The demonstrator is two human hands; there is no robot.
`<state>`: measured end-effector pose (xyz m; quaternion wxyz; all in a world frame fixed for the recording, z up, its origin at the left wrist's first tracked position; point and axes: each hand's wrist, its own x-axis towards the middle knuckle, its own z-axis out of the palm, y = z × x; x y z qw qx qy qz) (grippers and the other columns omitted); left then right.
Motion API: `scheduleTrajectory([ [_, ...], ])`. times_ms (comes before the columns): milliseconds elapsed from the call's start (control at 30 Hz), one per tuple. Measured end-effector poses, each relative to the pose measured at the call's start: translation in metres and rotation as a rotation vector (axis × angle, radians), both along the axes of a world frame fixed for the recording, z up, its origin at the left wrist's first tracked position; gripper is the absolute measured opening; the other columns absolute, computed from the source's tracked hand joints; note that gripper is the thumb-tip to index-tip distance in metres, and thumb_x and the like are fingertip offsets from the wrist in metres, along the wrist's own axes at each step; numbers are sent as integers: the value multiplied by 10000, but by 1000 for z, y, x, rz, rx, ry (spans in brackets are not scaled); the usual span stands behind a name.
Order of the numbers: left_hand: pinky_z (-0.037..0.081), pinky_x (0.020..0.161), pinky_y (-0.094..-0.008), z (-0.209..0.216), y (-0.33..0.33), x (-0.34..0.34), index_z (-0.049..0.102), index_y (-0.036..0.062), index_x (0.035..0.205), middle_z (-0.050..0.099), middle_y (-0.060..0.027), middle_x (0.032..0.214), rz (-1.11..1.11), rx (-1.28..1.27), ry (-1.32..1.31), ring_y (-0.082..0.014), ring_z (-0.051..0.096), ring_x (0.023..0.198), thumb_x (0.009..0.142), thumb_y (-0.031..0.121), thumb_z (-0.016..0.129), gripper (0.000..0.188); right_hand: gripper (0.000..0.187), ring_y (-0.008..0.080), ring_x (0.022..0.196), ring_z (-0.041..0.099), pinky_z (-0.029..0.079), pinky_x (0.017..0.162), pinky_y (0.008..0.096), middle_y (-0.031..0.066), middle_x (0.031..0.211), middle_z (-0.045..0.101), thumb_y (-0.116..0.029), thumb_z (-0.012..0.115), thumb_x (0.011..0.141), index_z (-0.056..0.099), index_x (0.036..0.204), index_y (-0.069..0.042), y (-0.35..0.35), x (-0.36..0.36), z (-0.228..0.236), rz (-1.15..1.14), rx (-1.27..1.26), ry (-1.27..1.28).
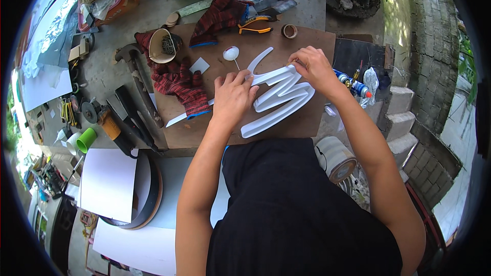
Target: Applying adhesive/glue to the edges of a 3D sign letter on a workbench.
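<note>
A white zigzag letter-like piece [279, 121] with raised edges lies on a brown board [220, 135] in front of me. My left hand [232, 94] bends over its left end, fingertips closed against the white wall. At its upper right corner, my right hand [314, 69] pinches the edge between thumb and fingers; the exact contact is partly hidden by the fingers. Beyond my left hand, a small white dish [231, 53] holds a dark red spot, and a thin stick projects from it. A white strip [176, 120] shows left of my left wrist.
Red-black knit gloves [179, 87], a cup of small metal bits [162, 46] and a hammer [137, 79] lie to the left, beside an angle grinder [105, 122]. Orange-handled pliers [255, 24] and a tape roll [289, 31] sit beyond. Spray cans [358, 86] stand at right.
</note>
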<state>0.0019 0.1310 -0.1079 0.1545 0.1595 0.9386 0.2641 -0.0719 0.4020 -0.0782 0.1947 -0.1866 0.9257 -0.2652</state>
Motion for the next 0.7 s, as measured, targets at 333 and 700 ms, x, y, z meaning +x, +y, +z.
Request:
scheduleTrajectory([
  [333,419,980,-497,-1,0,-2,746,112,1188,644,-5,1302,-11,-8,-18,-248,591,1171,975,320,644,315,121,277,938,642,459,850,403,63,921,715,-93,728,846,727,967,-82,-29,9,-9,17,-142,-52],
  [700,418,982,-487,2,0,-3,750,108,1181,644,-4,1303,-15,-10,-20,-244,593,1161,972,322,644,317,102,268,909,658,461,840,386,66,899,723,-103,724,849,734,947,-75,-61,10,-21,19,-278,24],
])
